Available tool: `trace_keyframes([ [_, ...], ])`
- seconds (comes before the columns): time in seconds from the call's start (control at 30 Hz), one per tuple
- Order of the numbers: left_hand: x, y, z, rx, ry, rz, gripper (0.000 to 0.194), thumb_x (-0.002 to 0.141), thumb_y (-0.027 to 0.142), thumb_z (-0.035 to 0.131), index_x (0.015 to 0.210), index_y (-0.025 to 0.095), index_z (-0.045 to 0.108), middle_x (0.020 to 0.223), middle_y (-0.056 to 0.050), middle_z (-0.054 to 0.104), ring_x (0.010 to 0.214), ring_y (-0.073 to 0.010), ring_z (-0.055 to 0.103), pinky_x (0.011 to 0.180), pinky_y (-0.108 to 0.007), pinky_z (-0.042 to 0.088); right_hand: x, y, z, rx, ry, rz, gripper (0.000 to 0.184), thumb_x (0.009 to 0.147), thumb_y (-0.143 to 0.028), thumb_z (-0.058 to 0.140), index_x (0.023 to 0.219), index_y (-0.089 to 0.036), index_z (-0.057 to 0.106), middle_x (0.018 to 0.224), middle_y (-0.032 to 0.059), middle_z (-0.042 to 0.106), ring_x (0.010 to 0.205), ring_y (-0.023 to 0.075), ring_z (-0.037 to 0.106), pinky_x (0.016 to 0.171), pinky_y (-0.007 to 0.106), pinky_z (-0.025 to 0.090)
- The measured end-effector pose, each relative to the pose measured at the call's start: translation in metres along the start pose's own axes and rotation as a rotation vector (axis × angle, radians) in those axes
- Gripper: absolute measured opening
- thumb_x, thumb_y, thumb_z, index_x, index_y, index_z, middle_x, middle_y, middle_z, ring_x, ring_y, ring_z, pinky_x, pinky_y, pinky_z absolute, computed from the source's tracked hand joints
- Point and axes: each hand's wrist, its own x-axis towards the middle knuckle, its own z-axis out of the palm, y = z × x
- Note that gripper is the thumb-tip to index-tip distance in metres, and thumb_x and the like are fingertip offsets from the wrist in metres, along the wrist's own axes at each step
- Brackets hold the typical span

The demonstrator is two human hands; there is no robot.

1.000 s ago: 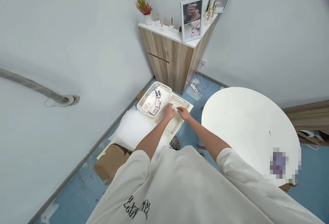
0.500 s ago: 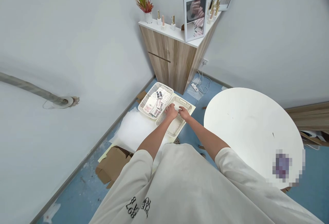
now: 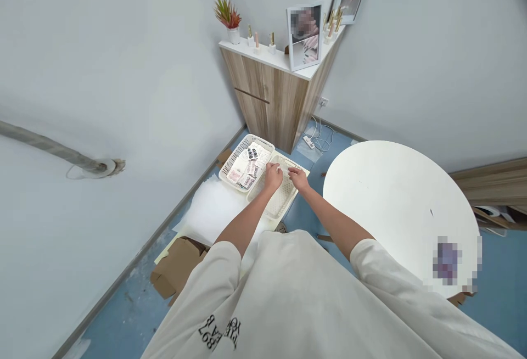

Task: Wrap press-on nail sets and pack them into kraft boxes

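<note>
Pixelation masks an object (image 3: 447, 260) on the round table (image 3: 382, 194); the frame crops a wall pipe (image 3: 53, 147). I cannot read the cards (image 3: 248, 168) in the basket (image 3: 228, 171) or tell what, if anything, my left hand (image 3: 273, 177) holds.

The person's pale off-white shirt (image 3: 296, 293) has short, loose sleeves; black lettering (image 3: 218, 332), including "897", sits below the left sleeve.

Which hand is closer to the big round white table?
Right. The right hand is just left of the round table; the left hand is farther off, beside the fuller basket.
</note>
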Motion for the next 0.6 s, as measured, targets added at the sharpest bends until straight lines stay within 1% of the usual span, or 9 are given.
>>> trace_keyframes([
  [0.07, -0.002, 0.010, 0.005, -0.057, 0.026, 0.042, 0.026, 0.093, 0.015, 0.051, 0.112, 0.018, 0.068, 0.126, -0.013, 0.053, 0.116, -0.0222, 0.060, 0.107, -0.035, 0.045, -0.005, -0.002, -0.015, -0.017, 0.053, 0.019, 0.040, 0.077, -0.033, 0.057, 0.112, -0.020, 0.073, 0.101, 0.0052, 0.075, 0.087, 0.0205, 0.069, 0.087, 0.038, 0.057],
  [0.17, -0.007, 0.030, 0.019, -0.121, 0.011, 0.109, 0.019, 0.094, 0.016, 0.052, 0.103, 0.020, 0.069, 0.123, -0.012, 0.057, 0.111, -0.0210, 0.061, 0.103, -0.036, 0.048, -0.017, -0.002, -0.044, -0.038, 0.128, 0.007, 0.039, 0.078, -0.035, 0.058, 0.110, -0.019, 0.075, 0.088, 0.0045, 0.075, 0.084, 0.0222, 0.070, 0.086, 0.038, 0.057],
  [0.3, -0.023, 0.066, 0.050, -0.122, -0.047, 0.147, 0.014, 0.091, 0.015, 0.055, 0.096, 0.021, 0.067, 0.111, -0.008, 0.063, 0.099, -0.0185, 0.064, 0.099, -0.034, 0.050, -0.038, 0.010, -0.093, -0.040, 0.267, -0.028, 0.033, 0.078, -0.038, 0.059, 0.100, -0.020, 0.075, 0.091, 0.0060, 0.076, 0.091, 0.0247, 0.070, 0.087, 0.037, 0.056],
  [0.37, -0.036, 0.084, 0.071, -0.122, -0.090, 0.153, 0.013, 0.089, 0.015, 0.058, 0.097, 0.020, 0.066, 0.111, -0.007, 0.064, 0.094, -0.0174, 0.065, 0.096, -0.032, 0.051, -0.050, 0.022, -0.120, -0.036, 0.331, -0.014, 0.031, 0.077, -0.038, 0.060, 0.098, -0.020, 0.073, 0.096, 0.0064, 0.076, 0.093, 0.0243, 0.069, 0.088, 0.037, 0.055],
  [0.47, -0.064, 0.108, 0.109, -0.114, -0.182, 0.143, 0.017, 0.086, 0.014, 0.060, 0.101, 0.021, 0.065, 0.114, -0.006, 0.065, 0.090, -0.0168, 0.066, 0.093, -0.032, 0.052, -0.071, 0.047, -0.165, -0.032, 0.410, 0.034, 0.026, 0.075, -0.037, 0.062, 0.094, -0.021, 0.070, 0.100, 0.0057, 0.074, 0.092, 0.0226, 0.069, 0.088, 0.037, 0.055],
  [0.6, -0.109, 0.128, 0.168, -0.083, -0.319, 0.106, 0.021, 0.085, 0.013, 0.062, 0.105, 0.020, 0.064, 0.117, -0.007, 0.065, 0.091, -0.0176, 0.067, 0.092, -0.033, 0.051, -0.107, 0.090, -0.226, -0.026, 0.455, 0.126, 0.022, 0.071, -0.036, 0.065, 0.088, -0.022, 0.067, 0.091, 0.0039, 0.073, 0.086, 0.0212, 0.068, 0.083, 0.035, 0.055],
])
